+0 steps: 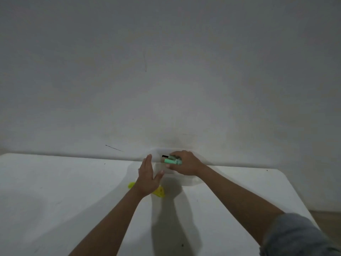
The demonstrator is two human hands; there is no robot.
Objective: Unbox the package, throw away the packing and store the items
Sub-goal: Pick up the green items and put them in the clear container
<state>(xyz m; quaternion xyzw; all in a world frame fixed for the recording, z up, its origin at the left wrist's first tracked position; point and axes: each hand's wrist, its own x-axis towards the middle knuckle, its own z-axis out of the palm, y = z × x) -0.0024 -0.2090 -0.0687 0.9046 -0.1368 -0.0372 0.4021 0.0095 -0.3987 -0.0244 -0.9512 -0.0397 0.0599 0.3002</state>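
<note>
My right hand [186, 164] grips a small mint-green item [172, 161] over a white open container [191, 182] at the far edge of the white table [55, 200]. A black part [165, 156] sticks out just behind the green item. My left hand [148, 177] is flat with fingers straight, pressed against the container's left side and holding nothing. Under my left wrist lies a yellow piece [159, 193] of packing or plastic, partly hidden by the hand. The container's inside is mostly hidden and washed out.
The table stands against a plain white wall [166, 71]. Its rounded right corner [276, 170] is near a strip of wooden floor [324, 213] at the right.
</note>
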